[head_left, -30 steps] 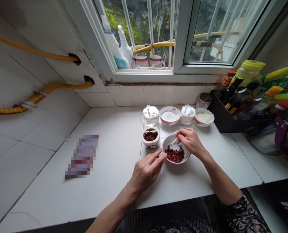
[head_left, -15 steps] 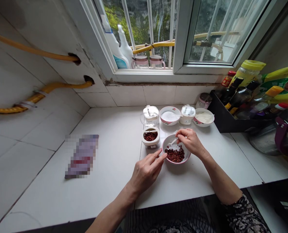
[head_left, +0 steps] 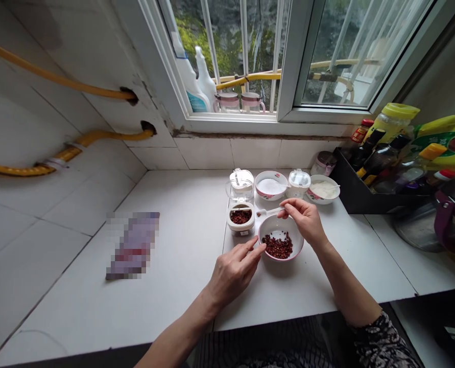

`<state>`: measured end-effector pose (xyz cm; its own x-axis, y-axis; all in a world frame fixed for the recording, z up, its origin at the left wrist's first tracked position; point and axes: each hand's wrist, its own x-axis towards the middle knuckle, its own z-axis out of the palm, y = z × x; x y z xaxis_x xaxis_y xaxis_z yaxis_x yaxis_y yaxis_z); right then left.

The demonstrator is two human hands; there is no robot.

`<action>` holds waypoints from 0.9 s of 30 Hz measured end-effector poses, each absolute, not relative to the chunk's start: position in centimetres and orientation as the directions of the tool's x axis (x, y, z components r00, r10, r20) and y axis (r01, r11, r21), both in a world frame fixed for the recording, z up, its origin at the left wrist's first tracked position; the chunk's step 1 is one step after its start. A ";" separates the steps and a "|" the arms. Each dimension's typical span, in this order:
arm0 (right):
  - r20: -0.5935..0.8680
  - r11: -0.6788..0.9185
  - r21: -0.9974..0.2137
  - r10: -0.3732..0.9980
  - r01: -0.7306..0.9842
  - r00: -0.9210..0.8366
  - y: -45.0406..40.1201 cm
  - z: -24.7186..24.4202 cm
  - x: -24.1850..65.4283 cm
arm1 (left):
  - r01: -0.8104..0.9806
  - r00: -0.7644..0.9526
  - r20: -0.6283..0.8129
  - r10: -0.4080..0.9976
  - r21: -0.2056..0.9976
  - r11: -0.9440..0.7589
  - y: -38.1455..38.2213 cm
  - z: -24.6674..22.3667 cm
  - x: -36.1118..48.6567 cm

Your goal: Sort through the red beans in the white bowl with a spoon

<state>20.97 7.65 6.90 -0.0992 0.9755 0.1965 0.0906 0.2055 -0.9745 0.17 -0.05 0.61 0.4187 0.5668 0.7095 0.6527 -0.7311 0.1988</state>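
White spoon [head_left: 272,210] is pinched in the right hand's [head_left: 308,222] fingertips, its handle end hidden, beyond the bowl [head_left: 296,237] midway across the counter [head_left: 173,296]. The bowl's left rim is touched by the left hand's [head_left: 233,271] extended fingers; its thumb is indistinct.

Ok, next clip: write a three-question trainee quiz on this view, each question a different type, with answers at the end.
1. True or false: the spoon is in the left hand.
2. Fill in the blank: the left hand's fingertips are at the ____ of the front bowl, which holds dark red pieces.
3. Which stands between the two back bowls?
A) the black box
B) the lidded white jar
C) the yellow-capped bottle

Key: 1 false; 2 rim; 3 B
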 end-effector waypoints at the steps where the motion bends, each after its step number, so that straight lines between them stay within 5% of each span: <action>1: 0.245 0.254 -0.960 0.965 0.119 -0.090 7.4 6.9 20.5 | 0.653 0.420 0.709 0.567 0.198 -0.731 0.0 0.6 0.2; 4: 0.452 0.477 -0.828 0.879 0.294 -0.151 6.5 6.9 18.9 | 0.657 0.420 0.710 0.565 0.191 -0.729 0.0 0.5 0.2; 7: 0.643 0.711 -0.549 0.695 0.440 -0.321 6.0 6.8 18.0 | 0.662 0.418 0.715 0.561 0.183 -0.727 0.0 0.5 0.2; 10: 0.716 0.787 -0.399 0.588 0.470 -0.377 6.0 7.3 18.5 | 0.663 0.417 0.713 0.564 0.187 -0.725 0.0 0.5 0.2; 13: 0.699 0.717 -0.505 0.666 0.480 -0.260 6.3 8.0 20.5 | 0.658 0.417 0.709 0.569 0.197 -0.727 0.0 0.6 0.2; 16: 0.501 0.527 -0.645 0.838 0.553 -0.216 6.8 8.3 22.7 | 0.651 0.416 0.709 0.570 0.205 -0.731 -0.1 0.7 0.2; 23: 0.332 0.472 -0.516 0.879 0.714 -0.341 7.5 6.7 23.0 | 0.646 0.420 0.695 0.583 0.222 -0.730 -0.1 0.8 0.1; 27: 0.307 0.486 -0.582 0.874 0.652 -0.377 7.0 6.4 21.6 | 0.649 0.425 0.690 0.586 0.219 -0.729 -0.1 0.8 0.1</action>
<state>21.62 7.05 6.36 -0.3773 0.8738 0.3067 0.6524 0.4858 -0.5817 0.07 -0.13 0.82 0.4252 0.5861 0.6897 0.6488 -0.7287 0.2193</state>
